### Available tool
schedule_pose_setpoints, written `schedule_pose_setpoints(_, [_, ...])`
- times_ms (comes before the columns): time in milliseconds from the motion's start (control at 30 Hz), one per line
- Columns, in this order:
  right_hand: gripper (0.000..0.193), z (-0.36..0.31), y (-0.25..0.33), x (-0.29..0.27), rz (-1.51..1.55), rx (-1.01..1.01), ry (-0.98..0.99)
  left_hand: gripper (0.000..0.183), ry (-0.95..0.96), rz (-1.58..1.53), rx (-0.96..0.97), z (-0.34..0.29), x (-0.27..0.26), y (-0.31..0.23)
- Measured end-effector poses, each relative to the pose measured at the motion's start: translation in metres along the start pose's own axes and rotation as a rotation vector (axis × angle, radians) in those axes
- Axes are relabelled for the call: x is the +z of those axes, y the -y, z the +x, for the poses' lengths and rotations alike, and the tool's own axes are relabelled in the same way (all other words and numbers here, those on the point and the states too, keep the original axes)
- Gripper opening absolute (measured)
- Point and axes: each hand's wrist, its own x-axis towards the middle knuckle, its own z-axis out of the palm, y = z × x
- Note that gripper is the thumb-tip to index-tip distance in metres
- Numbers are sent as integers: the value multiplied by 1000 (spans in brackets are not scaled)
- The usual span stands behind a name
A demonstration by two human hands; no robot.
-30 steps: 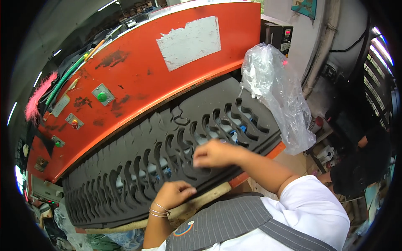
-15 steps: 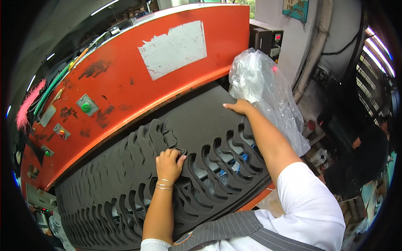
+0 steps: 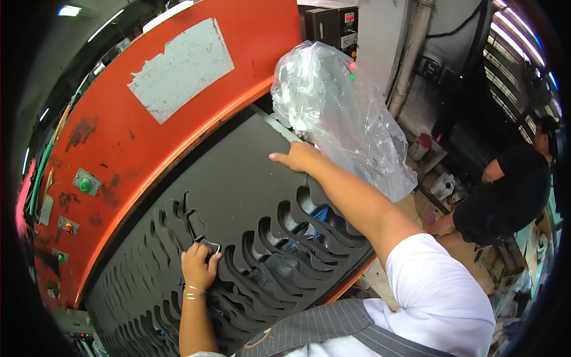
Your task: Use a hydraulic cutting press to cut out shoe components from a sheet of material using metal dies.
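Observation:
A dark grey foam sheet (image 3: 238, 157) lies before me, cut through with rows of wavy slots and plain at its far right part. My left hand (image 3: 199, 268) is closed on the near end of a cutting die (image 3: 209, 243), a thin metal outline with a wavy shape that stands on the sheet beside the cut rows. At the sheet's far right edge rests my right hand (image 3: 301, 157), its thumb stretched over the top; the other fingers bend over the edge and are mostly hidden. Loose curved foam strips (image 3: 253, 253) lean apart along the near side.
Behind the sheet rises an orange machine beam (image 3: 250, 41) with a green button (image 3: 85, 185). A clear plastic bag (image 3: 357, 131) bulges at the right end. Beyond it, a person in black (image 3: 505, 190) sits low at the right. Blue material (image 3: 321, 213) shows under the slots.
My view has swung to the right, so the machine and sheet sit farther left. Both hands keep about the same places on the sheet. More of the person at the right shows.

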Motion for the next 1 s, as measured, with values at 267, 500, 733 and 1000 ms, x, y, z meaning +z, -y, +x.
schedule_pose_setpoints(267, [45,-43,96,26,-105,-820,-128,21,-150,-69,-11,-13,15,-16])
schedule_pose_setpoints(500, [47,-86,207,88,-693,-888,529,15,-194,-27,3,-31,27,-28])
schedule_pose_setpoints(733, [49,-59,225,103,-629,-573,826,12,-334,-311,-26,-9,7,-32])
schedule_pose_setpoints(1000, [15,-46,180,119,70,-829,635,28,-653,-454,-247,-27,55,-48])
